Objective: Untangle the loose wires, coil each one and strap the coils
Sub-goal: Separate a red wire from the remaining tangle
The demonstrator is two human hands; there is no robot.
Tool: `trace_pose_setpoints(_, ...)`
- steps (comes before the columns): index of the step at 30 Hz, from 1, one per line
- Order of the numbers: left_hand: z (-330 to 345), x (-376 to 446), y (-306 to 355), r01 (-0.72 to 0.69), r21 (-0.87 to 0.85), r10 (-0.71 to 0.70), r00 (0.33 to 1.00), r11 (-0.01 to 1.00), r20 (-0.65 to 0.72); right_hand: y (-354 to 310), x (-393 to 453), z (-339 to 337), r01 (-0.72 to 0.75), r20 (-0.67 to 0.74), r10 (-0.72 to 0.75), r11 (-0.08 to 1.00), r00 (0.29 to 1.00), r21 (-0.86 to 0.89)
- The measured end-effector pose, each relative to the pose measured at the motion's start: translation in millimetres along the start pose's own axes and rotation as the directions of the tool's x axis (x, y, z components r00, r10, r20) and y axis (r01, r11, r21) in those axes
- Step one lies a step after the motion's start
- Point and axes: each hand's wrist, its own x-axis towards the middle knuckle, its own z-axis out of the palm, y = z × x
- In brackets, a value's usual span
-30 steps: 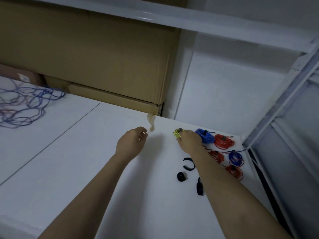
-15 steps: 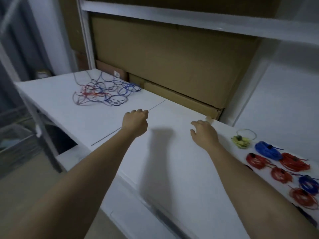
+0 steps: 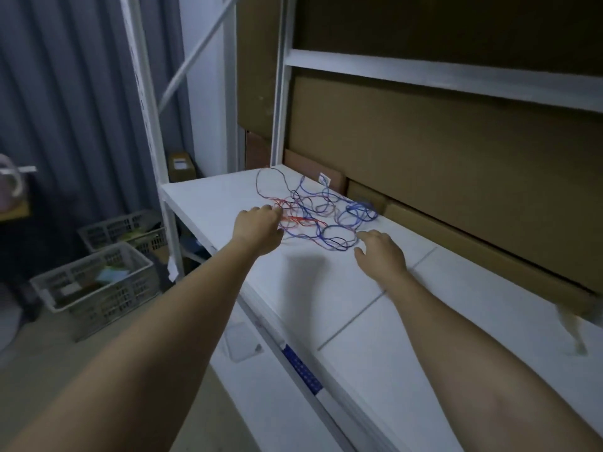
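A: What has changed in the last second?

B: The view has swung left along the bench [image 3: 375, 321]; a second ago the right hand [image 3: 380, 256] was setting a yellow coil beside the finished blue and red ones at the far right, and those coils and the black straps are now out of frame; the tangle of loose wires [image 3: 313, 212], a faint heap at the left edge back then, now sits right in front of both hands.

A: And the hands?

B: The left hand [image 3: 259, 230] has come up to the near-left edge of the tangle, its fingertips at the red strands; whether it has pinched one I cannot tell, since the fingers are hidden behind the back of the hand; the right hand hovers just short of the near blue loops, fingers loosely spread and holding nothing.

A: What does that mean for the job?

B: I would judge one coil done and the next wire about to be picked; blue, red and dark strands still cross one another in the heap, which lies near the cardboard boxes [image 3: 456, 177] at the back of the bench; thin wire like this should snag at every crossing, so pulling a single end slowly seems wiser than lifting a handful.
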Motion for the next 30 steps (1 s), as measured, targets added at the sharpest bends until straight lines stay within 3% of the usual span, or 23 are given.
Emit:
trace_pose_setpoints(8, 22.9, 75.3, -136.7, 0.007, -0.002, -0.007, 0.999, 1.0, -0.041, -105.5, 110.7, 58.5, 0.066, -0.052, -0.064, 0.997, 0.997, 0.035)
trace_pose_setpoints(17, 53.0, 182.4, -209.8, -0.057, -0.153, 0.047, 0.997, 0.987, -0.065, -142.5, 235.7, 107.8, -0.033, -0.028, 0.035, 0.997, 0.999, 0.07)
trace_pose_setpoints(21, 62.6, 247.5, -233.0, -0.139, -0.112, 0.132, 0.989, 0.984, -0.063, -137.5, 309.5, 130.7, -0.182, 0.132, 0.166, 0.976, 0.977, 0.123)
trace_pose_setpoints(25, 66.0, 306.6, -239.0, -0.265, -0.103, 0.26, 0.964, 0.959, -0.055, -139.2, 357.1, 145.8, -0.257, 0.155, 0.209, 0.862, 0.965, 0.437)
trace_pose_setpoints(27, 73.5, 325.8, -234.7, -0.324, -0.256, 0.339, 0.941, 0.911, 0.013, -146.7, 371.6, 144.4, -0.215, 0.078, 0.214, 0.748, 0.974, 0.628)
trace_pose_setpoints(30, 87.2, 343.7, -221.8, -0.285, -0.563, 0.426, 0.895, 0.776, 0.134, -160.6, 386.5, 135.2, -0.108, -0.025, 0.217, 0.578, 0.976, 0.809)
